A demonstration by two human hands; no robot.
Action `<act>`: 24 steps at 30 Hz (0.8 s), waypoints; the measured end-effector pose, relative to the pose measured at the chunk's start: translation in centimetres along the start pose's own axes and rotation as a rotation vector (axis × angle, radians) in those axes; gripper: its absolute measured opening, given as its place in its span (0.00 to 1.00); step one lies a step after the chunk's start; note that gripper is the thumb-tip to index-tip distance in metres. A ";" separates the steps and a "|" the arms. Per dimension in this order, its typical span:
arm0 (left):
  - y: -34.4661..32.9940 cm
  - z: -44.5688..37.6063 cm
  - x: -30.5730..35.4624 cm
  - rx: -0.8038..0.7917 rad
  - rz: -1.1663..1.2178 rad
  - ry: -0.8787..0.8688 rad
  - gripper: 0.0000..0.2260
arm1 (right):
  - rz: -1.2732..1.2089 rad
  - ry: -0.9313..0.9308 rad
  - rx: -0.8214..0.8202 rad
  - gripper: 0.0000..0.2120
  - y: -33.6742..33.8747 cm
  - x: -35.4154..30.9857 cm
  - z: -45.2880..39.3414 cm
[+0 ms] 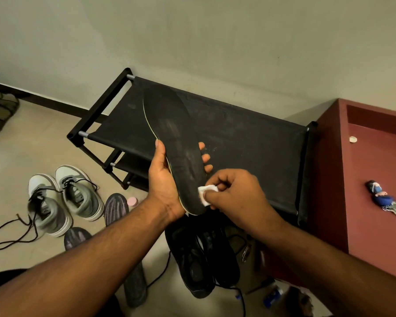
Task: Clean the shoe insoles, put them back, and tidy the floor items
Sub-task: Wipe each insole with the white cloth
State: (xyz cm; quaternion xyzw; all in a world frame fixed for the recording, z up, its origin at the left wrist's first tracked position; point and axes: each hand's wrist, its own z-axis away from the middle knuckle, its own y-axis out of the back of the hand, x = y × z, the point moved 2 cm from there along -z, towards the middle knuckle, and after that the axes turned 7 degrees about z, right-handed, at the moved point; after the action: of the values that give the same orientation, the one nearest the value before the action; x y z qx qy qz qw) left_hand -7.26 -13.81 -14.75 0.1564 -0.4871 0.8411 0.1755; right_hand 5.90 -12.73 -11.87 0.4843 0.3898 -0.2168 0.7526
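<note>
While the left hand [164,179] holds a black insole [176,152] by its heel end, thumb along one edge and fingertips showing past the other, the right hand [236,193] pinches a small white wipe [205,195] against the insole's surface, just beside the left grip. The insole is raised in the air and slants up and away from the grip, its toe end farthest from the person; a thin pale line runs along its left edge. Both grips are closed on what they hold: the left narrow around the insole, the right tight on the wipe.

Behind and below the grip stands a black rack [238,133] with a fabric top, set against a pale wall. Straight below the grip, on the floor [14,161], lie black shoes [201,252] side by side, with a dark cord trailing near them. Left of the grip sit two grey sneakers [64,197] with loose black laces, and between them and the grip lie dark striped insoles [116,208] flat on the floor, a small pink object [132,201] just beyond them. Far left, by the wall, is a bag, partly cut off by the frame. Right of the grip is a red counter [329,179] carrying keys [384,199] on a blue figure keyring and a small pale round thing farther back.
</note>
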 end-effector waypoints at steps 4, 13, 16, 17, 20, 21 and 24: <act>0.3 -0.3 0.1 -0.008 0.013 -0.008 0.38 | 0.025 0.000 0.017 0.05 -0.1 0.3 -0.3; 0.1 -0.2 0.2 -0.019 0.010 0.001 0.38 | -0.018 0.092 -0.132 0.04 -0.7 -0.4 0.2; 0.0 -0.3 0.5 -0.001 0.013 -0.029 0.36 | 0.026 0.035 -0.055 0.05 0.0 0.6 -0.4; 0.1 -0.3 0.6 0.009 0.017 -0.042 0.36 | 0.019 0.031 -0.045 0.05 -0.1 0.6 -0.4; 0.3 -0.3 0.6 0.014 0.018 -0.042 0.37 | -0.072 0.078 -0.120 0.03 -0.9 -0.2 0.3; 0.3 -0.3 0.6 0.011 0.013 -0.033 0.37 | -0.104 0.098 -0.173 0.03 -1.3 -0.6 0.7; 0.4 -0.3 0.4 0.010 0.003 -0.022 0.38 | -0.082 0.122 -0.205 0.03 -1.6 -0.9 1.0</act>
State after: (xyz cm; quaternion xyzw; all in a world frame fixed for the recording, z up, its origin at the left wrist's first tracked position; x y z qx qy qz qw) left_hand -7.80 -13.65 -15.04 0.1658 -0.4851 0.8419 0.1683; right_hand 4.61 -14.42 -11.83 0.4010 0.4746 -0.1765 0.7634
